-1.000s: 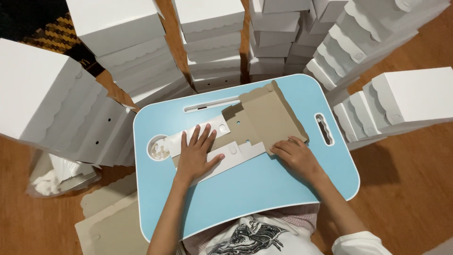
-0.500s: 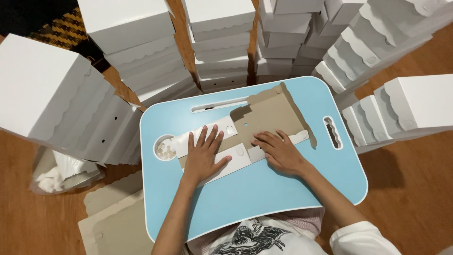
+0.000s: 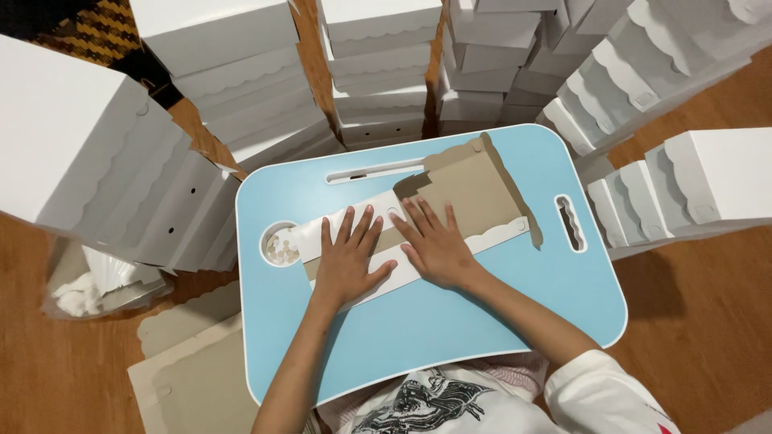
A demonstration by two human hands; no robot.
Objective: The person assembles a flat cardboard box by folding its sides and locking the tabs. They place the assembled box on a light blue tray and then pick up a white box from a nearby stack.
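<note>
A flat cardboard box blank (image 3: 474, 193), brown inside with white scalloped flaps, lies across the light blue lap table (image 3: 482, 313). My left hand (image 3: 347, 261) presses flat on its white left part, fingers spread. Beside it, my right hand (image 3: 434, 243) lies flat on the fold between the brown panel and the white strip. Both palms face down and neither hand grips anything.
Stacks of folded white boxes (image 3: 386, 64) ring the table at the back, left (image 3: 88, 161) and right (image 3: 708, 177). Flat brown blanks (image 3: 193, 378) lie on the wooden floor at lower left, by a bag of white scraps (image 3: 88, 281). The table has a round cup hole (image 3: 279, 243) and a handle slot (image 3: 570, 223).
My right hand has slid left along the blank, from its right end to the middle beside my left hand. The left hand stayed pressed down. The view shifted a little.
</note>
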